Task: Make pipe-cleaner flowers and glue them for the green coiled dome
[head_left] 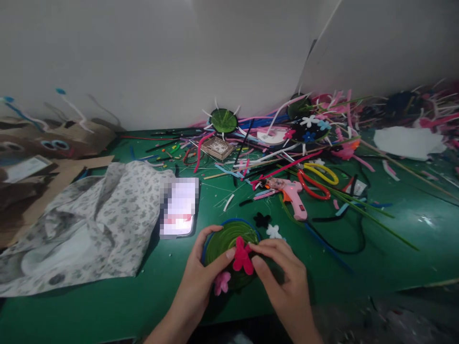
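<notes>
Nearest the camera, both hands meet over a green coiled disc (224,239) with a blue rim, lying flat near the front edge of the green worktop (394,253). The left hand (201,282) curls around the disc's left side, its thumb pressed to a red flower (243,258) that sits on the disc; its grip is closed on disc and flower together. The right hand (283,277) comes in from the right, thumb and forefinger pinched on the same red flower. A paler pink flower (222,282) lies on the disc's lower edge, just beside the left hand's palm.

Just beyond the disc, a black flower (262,220) and a white flower (274,231) lie on the worktop, close together. Left of the disc lies a phone (179,208), screen lit, its edge against a crumpled patterned cloth (89,224) that spreads over the worktop's left part.

Further back, right of centre, a pink glue gun (292,193) lies on its side, with red and yellow scissors (317,179) just behind it. A black cord (344,248) loops across the worktop near them.

Beyond these, loose pipe-cleaner scraps (251,157) in many colours litter the worktop around a small square box (217,147). A second green disc (224,120) leans at the white wall (161,57). Brown cardboard (46,143) sits at far left.
</notes>
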Demonstrator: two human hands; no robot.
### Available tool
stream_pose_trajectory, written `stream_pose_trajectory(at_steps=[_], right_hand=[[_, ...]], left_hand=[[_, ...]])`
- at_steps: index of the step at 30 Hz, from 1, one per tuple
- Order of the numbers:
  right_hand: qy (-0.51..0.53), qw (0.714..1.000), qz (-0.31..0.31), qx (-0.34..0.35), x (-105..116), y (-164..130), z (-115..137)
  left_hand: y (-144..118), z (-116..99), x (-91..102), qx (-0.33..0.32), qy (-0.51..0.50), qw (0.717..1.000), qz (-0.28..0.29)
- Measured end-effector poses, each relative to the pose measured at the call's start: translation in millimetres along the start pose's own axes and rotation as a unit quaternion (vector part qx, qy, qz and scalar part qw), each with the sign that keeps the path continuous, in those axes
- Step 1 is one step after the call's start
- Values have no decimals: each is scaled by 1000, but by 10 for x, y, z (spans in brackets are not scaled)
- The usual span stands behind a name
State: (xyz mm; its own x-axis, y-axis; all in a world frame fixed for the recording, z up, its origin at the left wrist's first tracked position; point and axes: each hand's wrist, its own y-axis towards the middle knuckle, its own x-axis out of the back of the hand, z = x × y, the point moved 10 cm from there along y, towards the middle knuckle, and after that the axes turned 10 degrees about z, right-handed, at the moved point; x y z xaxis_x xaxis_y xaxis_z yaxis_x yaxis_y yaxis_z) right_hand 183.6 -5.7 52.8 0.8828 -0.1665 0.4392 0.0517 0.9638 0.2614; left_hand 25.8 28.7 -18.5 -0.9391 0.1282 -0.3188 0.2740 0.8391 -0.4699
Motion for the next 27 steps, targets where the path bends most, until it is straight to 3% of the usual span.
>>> stream_pose_trajectory(at_steps=[10,15,21,25,27], right_hand=[[16,998,-48,29,53,-51,114],[23,998,-49,28,56,-58,121],[-73,995,-63,37,116,-73,241],[-10,995,-68,75,152,-111,416],[8,989,-106,105,236,-160,512]], left_hand=[[-90,55,-35,28,-82,996,18],[-106,54,-31,40,-75,996,29],[-135,-74,-37,-14,-37,999,26],[-153,-99,-93,-42,-42,997,48],[-158,-117,-83,-62,-68,995,41]])
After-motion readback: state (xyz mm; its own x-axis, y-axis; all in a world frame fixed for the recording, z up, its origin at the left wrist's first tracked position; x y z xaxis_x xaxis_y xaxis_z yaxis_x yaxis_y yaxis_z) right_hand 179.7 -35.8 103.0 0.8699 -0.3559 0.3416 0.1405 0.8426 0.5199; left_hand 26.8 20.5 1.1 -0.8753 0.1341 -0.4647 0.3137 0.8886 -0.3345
